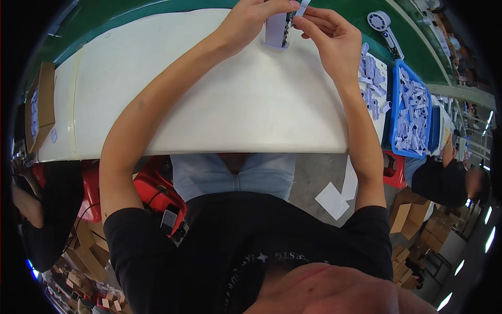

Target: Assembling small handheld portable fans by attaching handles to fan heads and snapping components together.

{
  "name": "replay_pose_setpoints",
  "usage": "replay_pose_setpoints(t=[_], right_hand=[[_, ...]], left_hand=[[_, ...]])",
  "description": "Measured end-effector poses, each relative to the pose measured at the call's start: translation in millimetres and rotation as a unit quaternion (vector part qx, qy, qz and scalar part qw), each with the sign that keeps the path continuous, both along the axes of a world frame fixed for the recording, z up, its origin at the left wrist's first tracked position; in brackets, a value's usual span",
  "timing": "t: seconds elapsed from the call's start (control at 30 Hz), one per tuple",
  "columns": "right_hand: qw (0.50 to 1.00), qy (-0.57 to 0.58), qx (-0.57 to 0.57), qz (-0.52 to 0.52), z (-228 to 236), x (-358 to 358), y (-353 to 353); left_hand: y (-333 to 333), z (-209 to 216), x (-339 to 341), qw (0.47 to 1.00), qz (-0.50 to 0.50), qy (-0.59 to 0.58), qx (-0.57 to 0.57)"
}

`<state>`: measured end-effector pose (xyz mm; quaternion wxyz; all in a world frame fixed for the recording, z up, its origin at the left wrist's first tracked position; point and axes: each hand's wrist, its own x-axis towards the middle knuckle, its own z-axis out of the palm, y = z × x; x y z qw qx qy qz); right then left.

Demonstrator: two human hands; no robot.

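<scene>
- The left hand is closed around a small pale, flat rectangular piece, held above the far edge of the white surface; the piece's long axis runs roughly away from the person.
- The right hand sits just to the right of that piece, thumb and forefinger pinched on a thin pale strip at its top end; the other fingers are loosely curled.
- Both hands meet at the piece, with the left bearing it and the right touching only its upper corner.
- To the right, well apart from the hands, lie a heap of small pale parts and a blue tray full of the same.
- Nothing stands between the hands and the piece.
- A round white tool rests on the green belt beyond.
</scene>
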<state>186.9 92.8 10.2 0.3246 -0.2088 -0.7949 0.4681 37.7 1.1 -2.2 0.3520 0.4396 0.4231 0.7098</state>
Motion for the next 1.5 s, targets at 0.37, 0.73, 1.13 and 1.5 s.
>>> replay_pose_setpoints(t=[0.37, 0.73, 1.13, 1.5], right_hand=[[0.998, -0.051, 0.019, 0.010, 6.5, 4.7, 0.9], [0.983, -0.061, 0.171, -0.009, 14.1, 1.1, -25.5], [0.991, -0.047, 0.126, 0.008, -2.6, 1.2, -18.4], [0.988, 0.049, -0.099, 0.110, -43.1, -21.6, -17.6]], left_hand=[[-3.7, 8.2, 10.3, 0.992, 0.070, 0.102, -0.009], [0.6, 6.8, 23.3, 0.970, 0.204, 0.125, -0.051], [12.4, -23.3, -16.2, 0.982, 0.081, 0.171, 0.002], [1.6, -7.2, -10.0, 0.995, -0.060, 0.061, -0.042]])
